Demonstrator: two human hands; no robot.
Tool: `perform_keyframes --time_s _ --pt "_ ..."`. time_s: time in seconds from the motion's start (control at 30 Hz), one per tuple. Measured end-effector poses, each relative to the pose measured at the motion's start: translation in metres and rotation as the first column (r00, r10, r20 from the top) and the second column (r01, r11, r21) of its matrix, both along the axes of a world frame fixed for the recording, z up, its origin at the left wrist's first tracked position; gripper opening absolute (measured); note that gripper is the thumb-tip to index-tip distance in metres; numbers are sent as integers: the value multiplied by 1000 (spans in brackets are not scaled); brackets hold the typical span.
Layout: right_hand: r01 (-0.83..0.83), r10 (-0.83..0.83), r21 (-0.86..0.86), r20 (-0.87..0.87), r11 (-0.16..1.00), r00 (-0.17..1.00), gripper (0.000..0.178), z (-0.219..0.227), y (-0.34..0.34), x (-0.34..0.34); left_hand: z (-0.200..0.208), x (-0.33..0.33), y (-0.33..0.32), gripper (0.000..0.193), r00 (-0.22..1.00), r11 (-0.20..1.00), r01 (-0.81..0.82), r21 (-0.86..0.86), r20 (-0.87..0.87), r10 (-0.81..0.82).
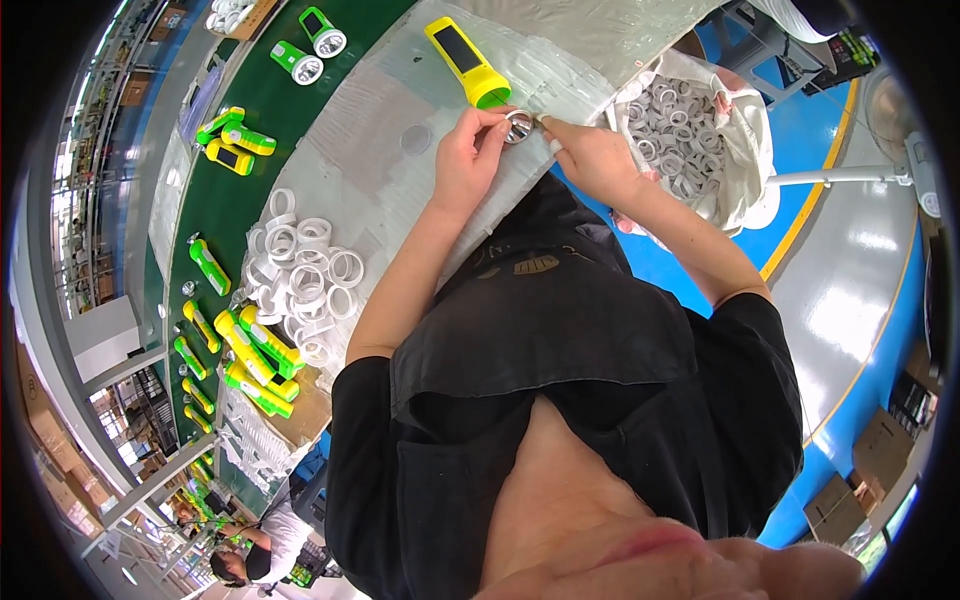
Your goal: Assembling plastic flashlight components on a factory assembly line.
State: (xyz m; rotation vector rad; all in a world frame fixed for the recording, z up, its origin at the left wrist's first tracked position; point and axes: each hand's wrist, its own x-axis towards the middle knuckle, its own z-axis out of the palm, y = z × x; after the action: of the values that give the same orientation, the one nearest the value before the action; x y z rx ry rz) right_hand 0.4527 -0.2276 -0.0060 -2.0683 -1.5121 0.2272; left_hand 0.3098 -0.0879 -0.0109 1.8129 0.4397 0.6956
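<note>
A small round silver flashlight reflector (518,128) is held just above the near edge of the worktable. My left hand (470,160) pinches it from the left between thumb and fingers. From the right, the closed fingertips of my right hand (596,158) meet its rim; a ring shows on one finger. Right beyond them, a yellow flashlight body (465,58) with a dark panel lies on the clear sheet. Its green end faces my hands, and a thin wire shows there by the reflector.
White rings (305,275) lie heaped at left, with several yellow-green flashlights (255,350) nearer me. More flashlights (300,62) rest on the green conveyor (205,175). A white sack (748,165) of rings stands at right. Another person (275,545) is at the lower left.
</note>
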Motion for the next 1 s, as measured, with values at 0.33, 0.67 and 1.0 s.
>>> perform_keyframes --time_s 0.33,0.67,1.0 --pt "77 -77 8 -52 997 996 34 12 4 -2 1 1 0 9 1000 999 -4 51 3 4" --pt "52 -51 4 -20 999 998 37 9 3 -3 5 2 -3 9 1000 997 -9 75 8 8" --pt "39 -40 -38 -26 999 999 42 -7 -3 -5 0 4 0 11 999 1000 -10 8 47 9"
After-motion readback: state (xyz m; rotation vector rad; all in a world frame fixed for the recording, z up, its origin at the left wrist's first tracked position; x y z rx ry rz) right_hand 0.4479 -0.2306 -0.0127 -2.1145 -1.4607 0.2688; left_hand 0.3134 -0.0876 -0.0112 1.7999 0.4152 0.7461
